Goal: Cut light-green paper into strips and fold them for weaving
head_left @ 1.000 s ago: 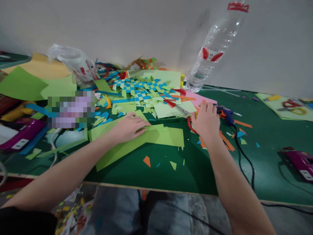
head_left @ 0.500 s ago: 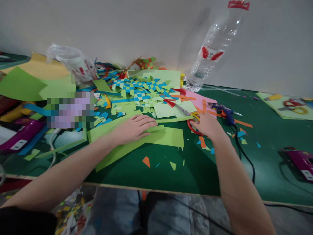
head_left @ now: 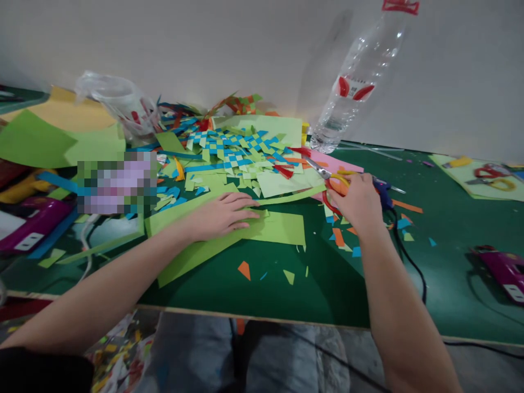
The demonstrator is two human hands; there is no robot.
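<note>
Scissors [head_left: 321, 171] that lay lower and further left half a second ago now sit further right, taken up with the right hand [head_left: 358, 202], which has drawn back slightly. Their blades point up and left, over the edge of the pink sheet [head_left: 347, 160], and the right fingers are curled around the yellow and red handle loops. Whether the blades are parted is too small to tell.

Palm down, the left hand [head_left: 221, 217] lies flat with its fingers extended and a little apart, pressing on the green paper [head_left: 282, 229] without gripping it. Between the two hands runs a narrow green strip [head_left: 295, 196], its right end reaching the scissors' handles.

Just beyond the strip rest a pale green piece [head_left: 270, 185] and a red tassel [head_left: 284, 171]; behind them spreads a pile of blue-and-green woven paper [head_left: 235, 150]. Near the right hand is a blue glue gun [head_left: 383, 192], with small paper scraps on the green table [head_left: 458, 229]. A clear bottle [head_left: 347, 90] stands by the wall. Well to the right, a second pair of scissors [head_left: 497, 174] lies on another sheet, and a purple device [head_left: 501, 270] sits nearer the front edge.
</note>
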